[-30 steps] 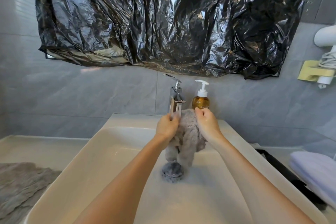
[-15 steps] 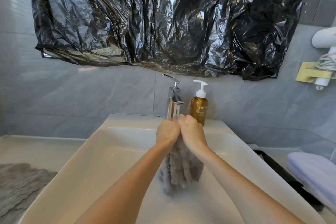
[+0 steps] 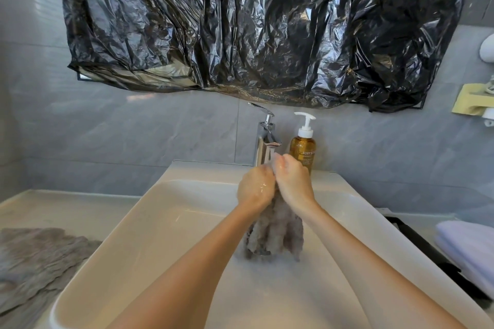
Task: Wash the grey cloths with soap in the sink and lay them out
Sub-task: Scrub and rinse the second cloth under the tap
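Grey cloth (image 3: 275, 235) first: where was it, and who had hold of it?

"It hung in the sink (image 3: 160, 222), just in front of the tap (image 3: 264, 139). The left hand (image 3: 255, 189) and right hand (image 3: 292, 181) were both clamped on its top edge, fingers curled round the bunch, knuckles pressed together."

"What worried you?"

"Both hands were wet and shiny. With soap on them I judged that the cloth could slide out and drop into the basin. That would be no disaster, but it would splash."

"Splash onto what?"

"A second grey cloth (image 3: 34, 256) lay on the counter to the left, and a folded pale towel (image 3: 470, 248) sat on the right. Hard rubbing or wringing could have thrown dirty water on either."

"Anything nearer?"

"The soap bottle (image 3: 303, 149) stood just behind the right hand's knuckles. A push forward might have tipped it. The tap's spout was as close to the left hand."

"Was water running?"

"I couldn't tell."

"And the cloth itself?"

"It looked soaked and heavy, gathered into ropey vertical folds, fuzzy in texture and darker at the creases. Its lower end reached the basin floor and hid the drain. Whether it carried suds I couldn't say."
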The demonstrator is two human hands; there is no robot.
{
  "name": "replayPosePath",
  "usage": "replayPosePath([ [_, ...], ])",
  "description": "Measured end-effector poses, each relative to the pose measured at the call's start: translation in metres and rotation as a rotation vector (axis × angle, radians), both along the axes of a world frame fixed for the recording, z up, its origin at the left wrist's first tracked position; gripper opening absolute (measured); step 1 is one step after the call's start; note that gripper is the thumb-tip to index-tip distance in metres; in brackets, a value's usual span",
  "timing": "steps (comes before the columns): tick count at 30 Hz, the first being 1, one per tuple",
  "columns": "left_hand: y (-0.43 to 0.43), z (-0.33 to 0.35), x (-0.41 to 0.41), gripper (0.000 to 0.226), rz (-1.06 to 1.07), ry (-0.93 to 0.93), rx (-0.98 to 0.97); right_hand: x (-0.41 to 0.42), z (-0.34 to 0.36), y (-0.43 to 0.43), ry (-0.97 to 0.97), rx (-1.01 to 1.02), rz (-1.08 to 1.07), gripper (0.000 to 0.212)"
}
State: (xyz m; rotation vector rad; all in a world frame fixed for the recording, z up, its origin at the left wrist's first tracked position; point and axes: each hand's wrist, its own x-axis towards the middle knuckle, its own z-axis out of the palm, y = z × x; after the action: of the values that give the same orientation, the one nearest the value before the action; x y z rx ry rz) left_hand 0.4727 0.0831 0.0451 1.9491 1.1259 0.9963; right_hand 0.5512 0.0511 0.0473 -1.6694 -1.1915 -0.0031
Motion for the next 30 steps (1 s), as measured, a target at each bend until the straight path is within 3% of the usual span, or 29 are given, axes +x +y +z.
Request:
replayPosePath([
  [3, -0.011, 0.001, 0.005, 0.044, -0.120, -0.062, -0.007, 0.015, -0.012, 0.003, -0.021, -0.179, -0.069, 0.035],
  [6, -0.003, 0.008, -0.002, 0.040, -0.092, -0.215, -0.077, 0.011, -0.011, -0.005, -0.070, -0.298, 0.159, 0.022],
  [10, 0.015, 0.007, -0.013, 0.046, -0.028, -0.292, -0.003, 0.016, 0.009, -0.015, 0.413, -0.173, 0.348, 0.036],
  [12, 0.021, 0.005, -0.016, 0.044, 0.001, -0.235, 0.024, 0.025, 0.014, -0.020, 0.458, -0.137, 0.375, 0.040],
  [14, 0.027, 0.003, -0.017, 0.045, 0.025, -0.168, 0.027, 0.031, 0.013, -0.022, 0.406, -0.103, 0.349, 0.041],
  [18, 0.031, 0.002, -0.016, 0.045, 0.003, -0.149, 0.033, 0.031, 0.012, -0.021, 0.330, 0.041, 0.315, 0.020],
  [22, 0.027, 0.002, -0.011, 0.050, -0.094, -0.217, -0.103, 0.015, 0.009, -0.015, 0.284, 0.130, 0.237, 0.025],
  [26, 0.020, 0.000, -0.005, 0.048, 0.012, -0.224, -0.135, -0.012, -0.002, -0.003, 0.075, 0.034, 0.164, 0.040],
  [30, 0.002, 0.002, 0.000, 0.046, -0.036, -0.154, -0.022, 0.003, -0.002, 0.006, -0.089, -0.120, -0.044, 0.033],
])
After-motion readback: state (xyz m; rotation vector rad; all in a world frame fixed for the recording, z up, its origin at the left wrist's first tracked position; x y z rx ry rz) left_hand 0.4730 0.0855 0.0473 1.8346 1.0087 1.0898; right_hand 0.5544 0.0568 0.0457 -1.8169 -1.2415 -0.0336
